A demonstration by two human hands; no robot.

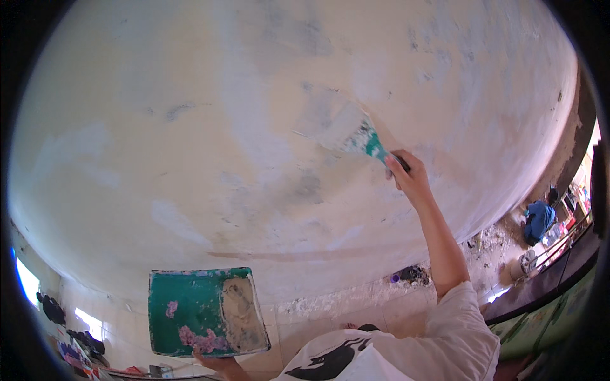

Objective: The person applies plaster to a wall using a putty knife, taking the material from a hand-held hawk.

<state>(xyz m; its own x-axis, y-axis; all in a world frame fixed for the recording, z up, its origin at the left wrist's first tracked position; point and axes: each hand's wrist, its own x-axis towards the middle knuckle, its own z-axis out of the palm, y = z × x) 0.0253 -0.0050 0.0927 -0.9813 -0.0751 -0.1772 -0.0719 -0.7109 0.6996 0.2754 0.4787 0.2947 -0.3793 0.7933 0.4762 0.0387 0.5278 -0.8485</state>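
My right hand (412, 178) is closed round the dark end of a wide putty knife (375, 147) with a green, plaster-smeared neck. Its broad blade lies against the pale, patchy wall (190, 76), where a whitish smear shows beside it. Low and to the left, my left hand (213, 362) grips the near edge of a green square tray (190, 298), its fingers mostly hidden beneath. Beige plaster (241, 311) covers the right side of the tray. Pinkish dried lumps (200, 338) cling to its green floor.
Plaster crumbs and debris (489, 244) litter the floor along the wall's foot. At the far right a person in blue (539, 219) crouches near a bucket (524, 263). A dark-edged green surface (546, 311) stands at the lower right. Dark bundles (52, 309) are at the left.
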